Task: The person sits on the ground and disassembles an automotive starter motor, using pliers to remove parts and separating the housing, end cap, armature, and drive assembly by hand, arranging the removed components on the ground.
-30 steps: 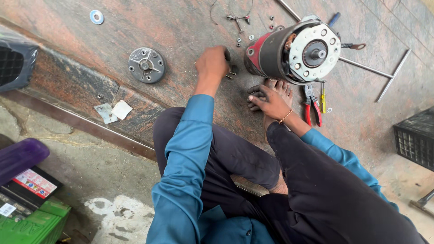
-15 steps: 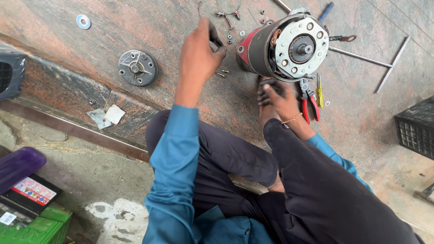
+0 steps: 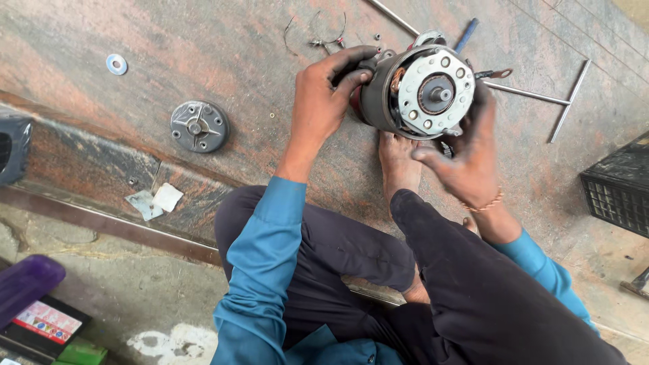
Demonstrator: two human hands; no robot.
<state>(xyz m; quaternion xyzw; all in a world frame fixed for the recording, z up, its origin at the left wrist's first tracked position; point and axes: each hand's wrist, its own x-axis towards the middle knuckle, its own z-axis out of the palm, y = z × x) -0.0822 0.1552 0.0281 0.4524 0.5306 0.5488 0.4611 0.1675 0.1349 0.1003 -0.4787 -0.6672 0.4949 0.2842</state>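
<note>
A cylindrical electric motor [image 3: 416, 91] with a round silver end plate and a centre shaft lies on its side on the reddish stone floor. My left hand [image 3: 324, 94] grips the motor's dark body from the left, fingers curled over its top. My right hand [image 3: 466, 152] cups the end plate from the lower right, thumb and fingers against the rim. My bare foot [image 3: 399, 162] rests just below the motor. Both hands are grimy with grease.
A round grey motor cover [image 3: 198, 126] and a washer [image 3: 116, 65] lie to the left. A T-handle wrench [image 3: 541, 98] and a blue-handled tool [image 3: 466, 34] lie behind the motor. A black crate [image 3: 618, 186] stands at right. Wire clips [image 3: 318, 34] lie near the top.
My left hand rose from the floor and closed on the motor body. My right hand left the floor by the pliers and came up onto the end plate.
</note>
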